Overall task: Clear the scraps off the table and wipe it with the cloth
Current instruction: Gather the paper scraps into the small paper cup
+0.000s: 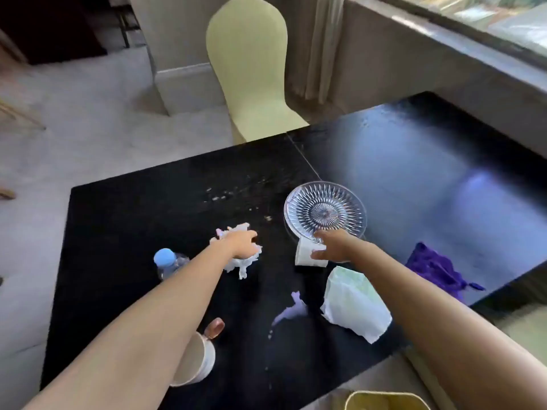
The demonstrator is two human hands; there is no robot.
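Already a crumpled tissue [241, 255] is gripped under the left hand [241, 244] on the tabletop [133, 220] — the right hand [334, 247] is closed on a white scrap [307, 255]; purple cloth [435, 267] lies near its forearm — no writing readable.

Surface: black table [124, 232] | far centre: crumbs [219, 196] | centre: glass plate [325, 211], white cup [309, 254], crumpled tissue [236, 253] | left: bottle [168, 261], mug [195, 359] | near centre: paper scrap [291, 312], wrapper [355, 303] | right: purple cloth [435, 267]
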